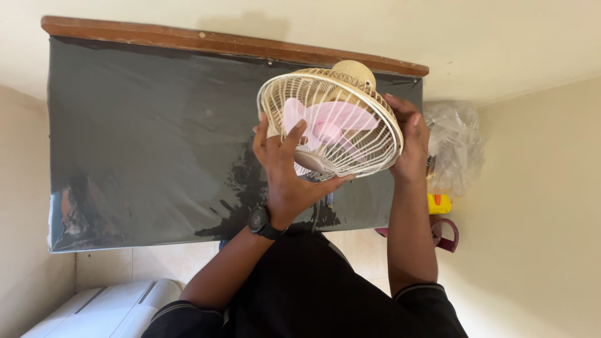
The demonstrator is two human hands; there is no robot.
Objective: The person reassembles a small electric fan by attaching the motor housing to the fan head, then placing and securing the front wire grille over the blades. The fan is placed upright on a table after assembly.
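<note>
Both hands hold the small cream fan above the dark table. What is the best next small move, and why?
Probably lower the fan gently onto the dark table below it. The left hand spreads over the front grille and the right hand grips the rim, so the fan hangs in the air, tilted. The table surface beneath looks bare, which would give it steady support.

A crumpled clear plastic bag sits just right of the black-covered table, at its far corner. A small yellow package lies just below that bag.
</note>
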